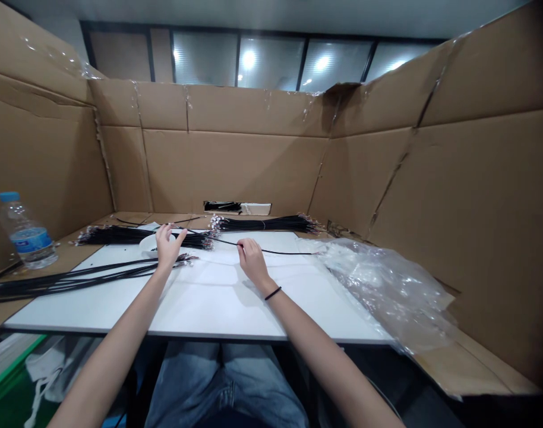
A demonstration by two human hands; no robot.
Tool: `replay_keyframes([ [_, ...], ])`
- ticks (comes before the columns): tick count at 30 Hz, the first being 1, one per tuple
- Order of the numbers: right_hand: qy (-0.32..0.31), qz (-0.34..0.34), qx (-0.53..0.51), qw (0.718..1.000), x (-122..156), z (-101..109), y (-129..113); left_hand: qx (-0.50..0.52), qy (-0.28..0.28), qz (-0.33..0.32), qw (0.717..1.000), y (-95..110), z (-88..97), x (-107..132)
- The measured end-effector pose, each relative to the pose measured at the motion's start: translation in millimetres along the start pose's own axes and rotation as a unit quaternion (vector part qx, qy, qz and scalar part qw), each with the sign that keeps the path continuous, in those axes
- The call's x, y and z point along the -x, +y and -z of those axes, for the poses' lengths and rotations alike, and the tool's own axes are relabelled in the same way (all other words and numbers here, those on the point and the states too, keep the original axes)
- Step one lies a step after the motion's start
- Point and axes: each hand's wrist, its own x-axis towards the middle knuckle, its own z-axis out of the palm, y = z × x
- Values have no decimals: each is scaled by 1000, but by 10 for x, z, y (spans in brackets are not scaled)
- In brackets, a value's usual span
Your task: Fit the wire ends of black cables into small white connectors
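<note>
- Clock hours were read from the middle of the white board (218, 303), with twelve at its far edge.
- Toward one o'clock, the right hand (252, 259) grasped a single black cable (289, 253) between thumb and fingertips; the cable lay across the board's far part, one end near the plastic bag (387, 276) at three.
- At eleven, the left hand (167, 246) was raised before a white bowl (147, 244), thumb spread from its fingers; whether it gripped the cable could not be told.
- A tied cable bundle (267, 223) lay at twelve, another bundle (120, 235) at ten.
- Loose cables (31, 286) stretched toward nine.
- A water bottle (28, 238) stood upright toward ten, off the board.
</note>
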Motion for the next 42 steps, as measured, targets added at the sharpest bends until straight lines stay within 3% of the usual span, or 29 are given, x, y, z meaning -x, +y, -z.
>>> replay_keyframes([
  [6,-10,-1,-2,1000,10,-10,12,94,-15,130,987,-6,-3,-49],
  [10,-21,-3,-4,1000,19,-11,31,153,-23,170,973,69,17,-48],
  [25,-45,-8,6,999,32,-39,72,242,-38,205,948,253,39,-4],
  [42,-60,-4,0,998,34,-28,49,240,-15,220,946,192,39,-11],
])
